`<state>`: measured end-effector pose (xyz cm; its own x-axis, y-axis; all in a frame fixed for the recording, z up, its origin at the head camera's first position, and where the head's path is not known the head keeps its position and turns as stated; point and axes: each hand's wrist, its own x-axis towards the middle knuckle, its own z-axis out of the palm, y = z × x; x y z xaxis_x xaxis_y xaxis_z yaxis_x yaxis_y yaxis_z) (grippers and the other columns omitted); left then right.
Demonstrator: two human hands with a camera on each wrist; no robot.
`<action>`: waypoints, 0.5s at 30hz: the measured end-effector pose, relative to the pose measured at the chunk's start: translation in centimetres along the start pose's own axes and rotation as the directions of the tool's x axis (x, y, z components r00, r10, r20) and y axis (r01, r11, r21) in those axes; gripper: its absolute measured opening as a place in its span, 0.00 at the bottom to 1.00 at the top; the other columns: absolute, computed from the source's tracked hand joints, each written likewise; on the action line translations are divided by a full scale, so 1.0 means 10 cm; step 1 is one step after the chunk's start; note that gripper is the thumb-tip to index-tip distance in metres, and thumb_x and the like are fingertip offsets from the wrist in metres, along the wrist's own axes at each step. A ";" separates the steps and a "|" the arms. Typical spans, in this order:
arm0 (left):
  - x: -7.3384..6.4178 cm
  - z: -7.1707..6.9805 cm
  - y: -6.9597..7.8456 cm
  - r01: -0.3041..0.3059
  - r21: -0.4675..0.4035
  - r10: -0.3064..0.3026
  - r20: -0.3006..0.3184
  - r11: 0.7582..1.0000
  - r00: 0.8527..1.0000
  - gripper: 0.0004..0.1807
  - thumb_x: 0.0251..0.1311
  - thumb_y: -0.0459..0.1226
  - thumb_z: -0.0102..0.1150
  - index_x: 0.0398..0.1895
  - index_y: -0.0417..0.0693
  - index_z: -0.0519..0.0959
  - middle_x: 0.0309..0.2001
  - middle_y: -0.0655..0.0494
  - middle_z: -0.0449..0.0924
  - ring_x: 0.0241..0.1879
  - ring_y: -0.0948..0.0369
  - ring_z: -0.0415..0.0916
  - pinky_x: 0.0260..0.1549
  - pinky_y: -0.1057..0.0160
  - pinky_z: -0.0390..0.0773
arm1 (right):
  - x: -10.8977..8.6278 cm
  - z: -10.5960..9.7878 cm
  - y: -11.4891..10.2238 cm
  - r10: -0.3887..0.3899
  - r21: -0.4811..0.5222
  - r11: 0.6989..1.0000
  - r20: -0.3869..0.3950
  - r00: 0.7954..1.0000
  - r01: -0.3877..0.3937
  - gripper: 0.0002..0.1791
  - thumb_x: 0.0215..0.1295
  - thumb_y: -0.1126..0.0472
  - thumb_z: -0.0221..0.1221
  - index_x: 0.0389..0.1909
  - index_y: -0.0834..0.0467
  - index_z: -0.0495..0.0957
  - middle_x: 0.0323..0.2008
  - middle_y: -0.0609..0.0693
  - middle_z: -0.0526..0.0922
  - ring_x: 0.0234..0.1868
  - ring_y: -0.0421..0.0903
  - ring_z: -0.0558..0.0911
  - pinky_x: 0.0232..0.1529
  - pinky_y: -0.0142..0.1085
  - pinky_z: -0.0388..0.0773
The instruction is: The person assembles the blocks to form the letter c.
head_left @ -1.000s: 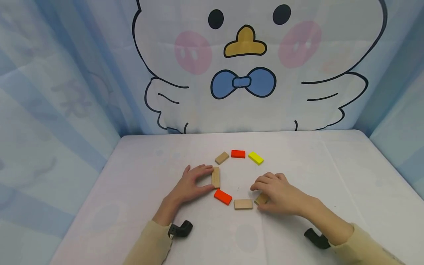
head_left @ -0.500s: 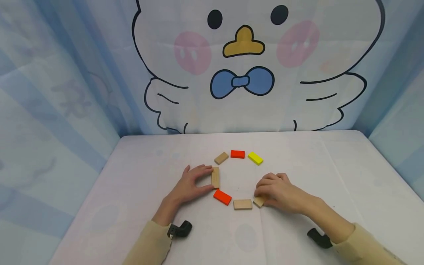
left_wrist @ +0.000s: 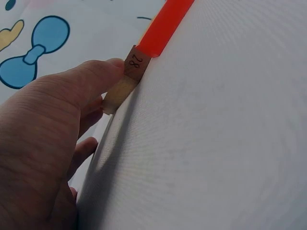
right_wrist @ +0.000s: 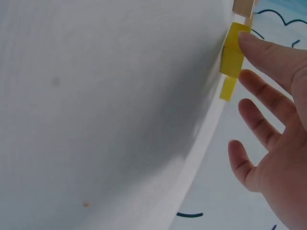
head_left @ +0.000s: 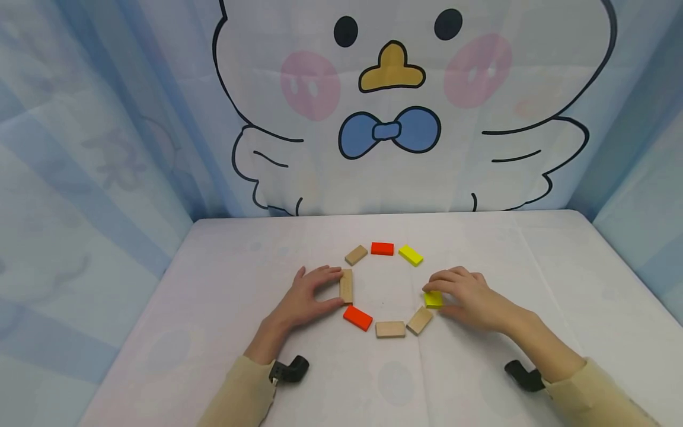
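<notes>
My left hand (head_left: 309, 296) pinches a plain wooden block (head_left: 347, 287) lengthwise, index fingertip at its far end and thumb at its near end. In the left wrist view, that block (left_wrist: 136, 64) carries the number 28 under the thumb, and a red block (left_wrist: 165, 28) lies beyond it. On the right side of the ring of blocks, my right hand (head_left: 472, 299) holds a yellow block (head_left: 433, 300) between thumb and index finger. The right wrist view has the thumb on this yellow block (right_wrist: 232, 60), with the other fingers spread. Just below it lies a tilted wooden block (head_left: 420, 321).
Other blocks continue the ring: a near red block (head_left: 358, 318), a wooden block (head_left: 391, 330), a far-left wooden block (head_left: 356, 255), a far red block (head_left: 382, 248) and a far yellow block (head_left: 411, 255). A printed cloth (head_left: 395, 184) hangs behind the white table (head_left: 240, 249).
My right hand has let go of the tilted wooden block, moved up and right, and now pinches the yellow block. That wooden block is fully uncovered. My left hand stays put.
</notes>
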<state>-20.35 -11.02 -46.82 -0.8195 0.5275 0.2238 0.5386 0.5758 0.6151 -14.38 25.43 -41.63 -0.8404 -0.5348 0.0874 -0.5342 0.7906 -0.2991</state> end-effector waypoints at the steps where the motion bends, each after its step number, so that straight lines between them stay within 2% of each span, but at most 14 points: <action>1: 0.00 0.00 0.00 0.003 0.001 -0.003 0.003 1.000 1.000 0.31 0.60 0.45 0.71 0.66 0.46 0.77 0.66 0.53 0.76 0.71 0.51 0.64 0.70 0.34 0.40 | 0.00 0.00 0.01 0.009 0.001 1.000 0.000 1.000 -0.009 0.22 0.59 0.63 0.72 0.55 0.50 0.83 0.57 0.49 0.79 0.60 0.57 0.71 0.50 0.58 0.66; 6: 0.00 0.00 0.00 0.021 0.004 -0.021 0.016 1.000 1.000 0.31 0.61 0.46 0.70 0.67 0.48 0.77 0.66 0.55 0.75 0.71 0.52 0.63 0.71 0.36 0.39 | 0.00 0.00 0.06 0.046 0.018 0.999 0.003 0.999 -0.046 0.21 0.60 0.62 0.72 0.54 0.51 0.83 0.54 0.47 0.80 0.58 0.56 0.73 0.48 0.57 0.67; 15: 0.01 0.00 -0.01 0.035 0.008 -0.035 0.022 0.999 0.999 0.31 0.61 0.46 0.71 0.67 0.48 0.77 0.67 0.56 0.75 0.72 0.53 0.62 0.72 0.37 0.38 | 0.01 -0.01 0.10 0.050 0.057 0.997 0.010 0.999 -0.051 0.16 0.60 0.63 0.71 0.49 0.52 0.83 0.49 0.42 0.82 0.54 0.52 0.76 0.46 0.52 0.67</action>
<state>-20.48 -11.08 -46.88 -0.8334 0.5207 0.1853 0.5111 0.5986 0.6168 -15.04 26.19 -41.87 -0.8652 -0.4975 0.0629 -0.4850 0.7985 -0.3566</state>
